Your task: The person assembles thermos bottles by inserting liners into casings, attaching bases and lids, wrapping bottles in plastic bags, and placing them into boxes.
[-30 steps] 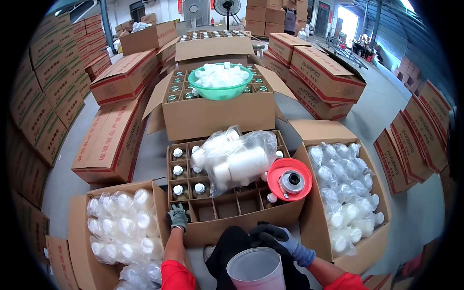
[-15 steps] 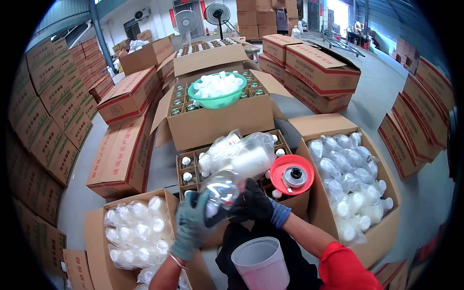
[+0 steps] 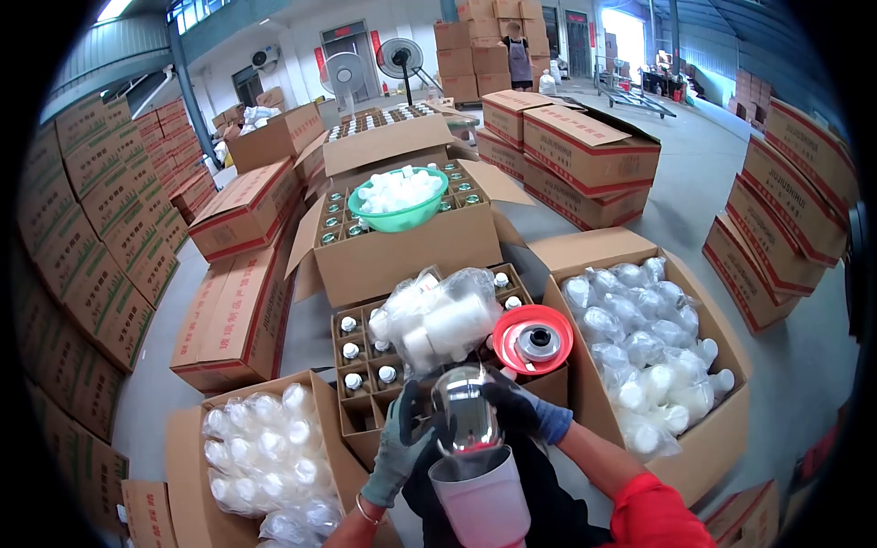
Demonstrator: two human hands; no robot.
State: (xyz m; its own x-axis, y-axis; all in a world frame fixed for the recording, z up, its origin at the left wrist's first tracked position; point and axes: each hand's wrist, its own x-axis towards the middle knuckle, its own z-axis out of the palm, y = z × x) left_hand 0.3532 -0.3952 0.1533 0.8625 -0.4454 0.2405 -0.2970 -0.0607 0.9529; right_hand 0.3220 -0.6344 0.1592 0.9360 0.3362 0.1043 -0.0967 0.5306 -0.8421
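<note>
Apparently at insertion: mirrored flask (image 3: 469,406) over six-o'clock canister (image 3: 484,504) likely needs straight alignment, right hand (image 3: 517,407) curled on flask, left hand (image 3: 402,443) half-open just beside.

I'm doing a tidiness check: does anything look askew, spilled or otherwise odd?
Mildly odd: a plastic bag of white containers lies slantwise across white-capped bottles in the divided carton, rather than boxed like the other bagged pieces. I see no spill.
</note>
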